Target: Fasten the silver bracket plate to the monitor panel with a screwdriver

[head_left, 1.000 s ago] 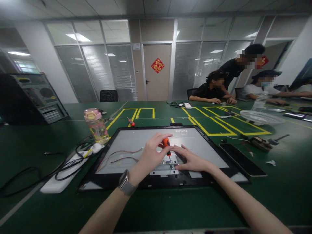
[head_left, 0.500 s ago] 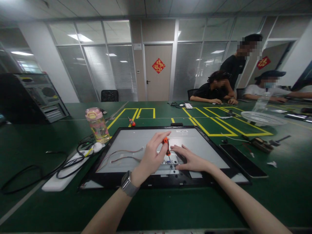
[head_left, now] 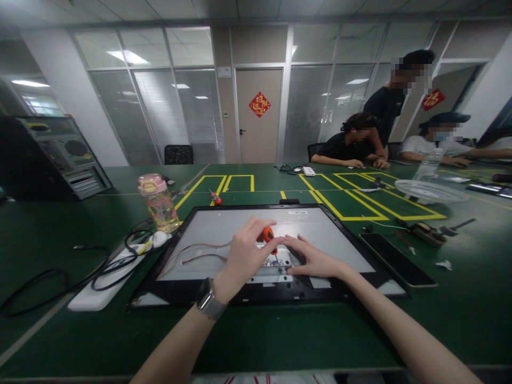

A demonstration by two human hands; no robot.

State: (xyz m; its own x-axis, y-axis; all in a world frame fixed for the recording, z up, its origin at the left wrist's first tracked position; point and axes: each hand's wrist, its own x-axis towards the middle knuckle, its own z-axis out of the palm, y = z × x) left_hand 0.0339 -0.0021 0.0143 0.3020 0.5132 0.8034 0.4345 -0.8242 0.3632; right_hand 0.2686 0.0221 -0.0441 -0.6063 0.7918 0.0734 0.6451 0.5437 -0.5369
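A monitor panel lies back-up on the green table, its grey metal back framed in black. My left hand, with a watch on the wrist, is closed round the orange handle of a small screwdriver held upright over a small circuit board near the panel's front edge. Beside the screwdriver, my right hand rests on the panel with its fingers stretched out, fingertips touching the tool's shaft. Thin wires run across the panel's left half.
A pink-capped bottle and black cables on a white board lie to the left. A dark phone-like slab lies to the right. A computer case stands far left. Three people sit or stand at the far right. A second screwdriver lies beyond the panel.
My left hand has shifted its grip on the screwdriver handle, turning it slightly. My right hand stays beside it. The standing person at the back has straightened up.
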